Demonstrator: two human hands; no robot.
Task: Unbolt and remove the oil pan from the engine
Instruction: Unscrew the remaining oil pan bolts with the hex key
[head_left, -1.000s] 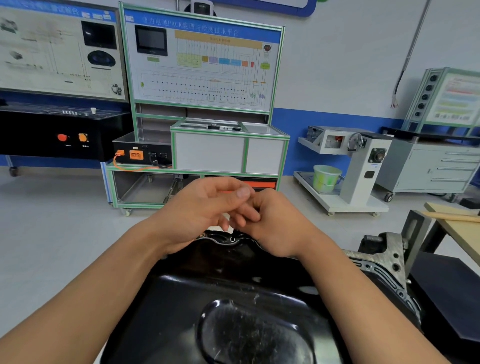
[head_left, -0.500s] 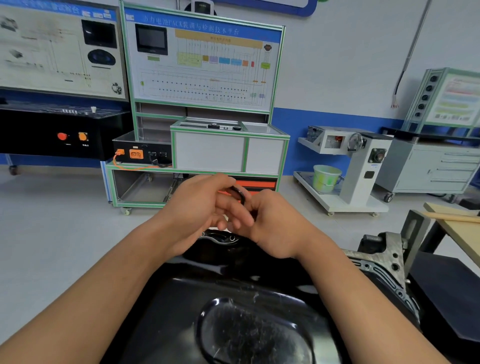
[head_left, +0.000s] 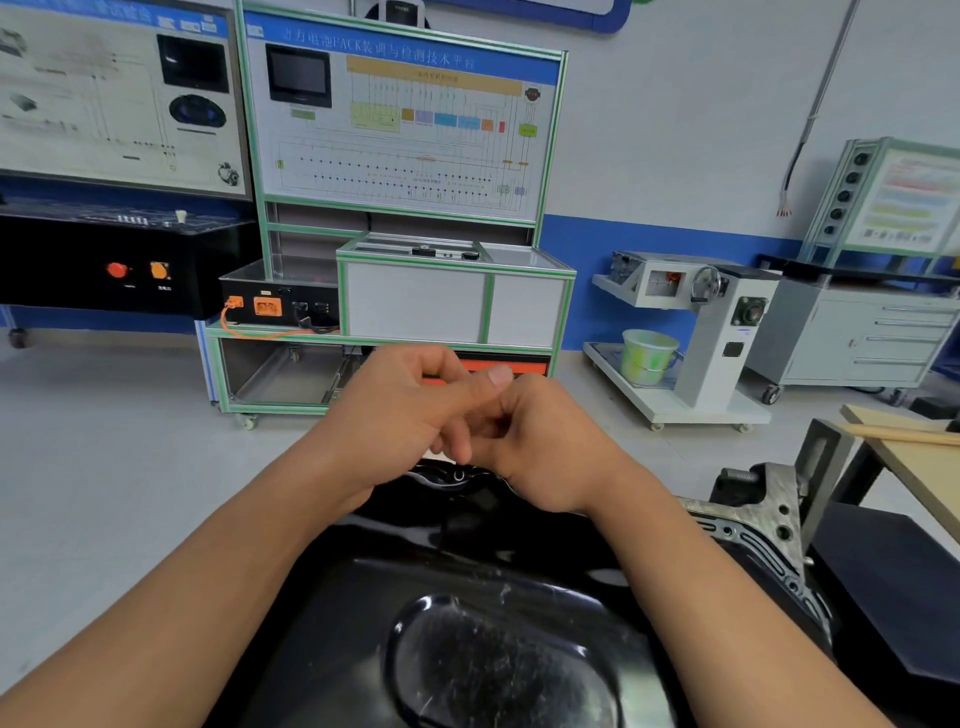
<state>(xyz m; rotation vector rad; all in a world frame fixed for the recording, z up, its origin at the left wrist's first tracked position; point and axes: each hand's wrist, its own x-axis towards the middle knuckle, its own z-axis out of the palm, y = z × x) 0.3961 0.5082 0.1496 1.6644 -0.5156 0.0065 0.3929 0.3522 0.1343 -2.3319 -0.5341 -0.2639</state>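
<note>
Two hands: bare, brought together mid-view, touching each other above the far end of the oil pan (head_left: 467, 571).
left hand (head_left: 395, 415): fingers curled in toward the palm; thumb stretched across, its tip lying on the right hand (head_left: 545, 452) at the first knuckle. Whether the curled fingers pinch anything is hidden.
right hand: back toward the camera, fingers folded under and tucked against the left hand's fingers; cannot tell if it holds something.
oil pan: glossy black, filling the lower middle under both forearms, lying on the engine (head_left: 763, 512); a scratched oval bulge (head_left: 498, 670) sits in its near part.
pan rim: far edge shows just below the fingertips, with a small bright ring (head_left: 458, 475) on it; bolt or hole, I cannot tell.
engine: grey cast flange with holes, showing along the pan's right side.
tabletop (head_left: 924, 467): pale wood, at the right edge, near the engine.
training panel (head_left: 405, 130): green-framed board with a diagram and a dark screen, against the far wall.
black console (head_left: 104, 270): left of the panel, with a red and an orange button.
green bucket (head_left: 649, 356): on a white wheeled stand (head_left: 675, 405), right of the panel.
grey drawer cabinet (head_left: 857, 332): further right, by the wall.
</note>
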